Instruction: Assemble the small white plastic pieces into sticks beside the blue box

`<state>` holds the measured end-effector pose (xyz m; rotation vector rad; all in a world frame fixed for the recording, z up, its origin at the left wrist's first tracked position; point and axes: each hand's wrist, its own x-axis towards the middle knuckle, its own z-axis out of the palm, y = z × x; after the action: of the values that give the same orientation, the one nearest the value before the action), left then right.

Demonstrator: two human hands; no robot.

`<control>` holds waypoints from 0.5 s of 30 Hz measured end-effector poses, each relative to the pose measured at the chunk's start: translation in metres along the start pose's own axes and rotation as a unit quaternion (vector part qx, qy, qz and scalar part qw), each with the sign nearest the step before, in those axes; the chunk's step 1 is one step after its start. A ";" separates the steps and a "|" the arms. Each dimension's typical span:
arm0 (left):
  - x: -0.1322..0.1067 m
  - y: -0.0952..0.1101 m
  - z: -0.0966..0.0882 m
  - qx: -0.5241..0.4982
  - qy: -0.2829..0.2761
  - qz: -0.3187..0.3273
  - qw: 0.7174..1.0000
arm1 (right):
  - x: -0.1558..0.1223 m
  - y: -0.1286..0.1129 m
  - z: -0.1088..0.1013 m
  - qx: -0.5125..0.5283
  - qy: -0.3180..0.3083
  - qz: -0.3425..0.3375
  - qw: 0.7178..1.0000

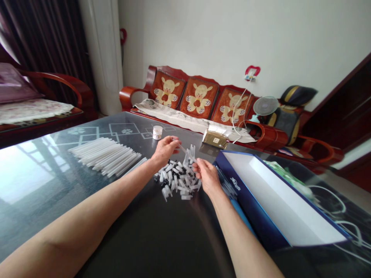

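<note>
Between my two hands stretches a thin translucent white plastic tube [186,150], slanting down to the right. My left hand [165,150] pinches its upper end. The lower end sits in the closed fingers of my right hand [207,174], which cover whatever joins there. Just below lies a loose pile of short clear and black plastic caps [181,178] on the dark table. Several longer clear pieces [190,152] show behind the tube. To the left, many long white tubes [106,155] lie side by side in a row, some near my left forearm.
A long blue box [290,200] with a white inside stands open right of my right arm. Dark thin pieces [226,183] lie against its near side. Behind are a small white jar [157,132] and a tissue box [215,139]. White cables [333,197] run along the right.
</note>
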<state>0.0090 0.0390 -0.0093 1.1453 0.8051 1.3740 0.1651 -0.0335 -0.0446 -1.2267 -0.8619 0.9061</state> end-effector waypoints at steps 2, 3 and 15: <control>-0.001 -0.001 -0.004 0.128 -0.052 0.042 0.989 | 0.006 -0.001 -0.006 0.072 0.042 0.010 0.996; -0.002 -0.001 -0.006 0.214 -0.088 0.073 0.970 | 0.008 -0.002 -0.008 0.102 0.055 0.014 0.993; -0.037 0.005 0.018 0.646 -0.214 0.195 0.707 | 0.001 -0.006 0.000 0.180 -0.025 0.018 0.983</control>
<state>0.0212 -0.0005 -0.0059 2.7378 1.2358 0.6015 0.1656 -0.0331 -0.0390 -0.9101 -0.6796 1.0732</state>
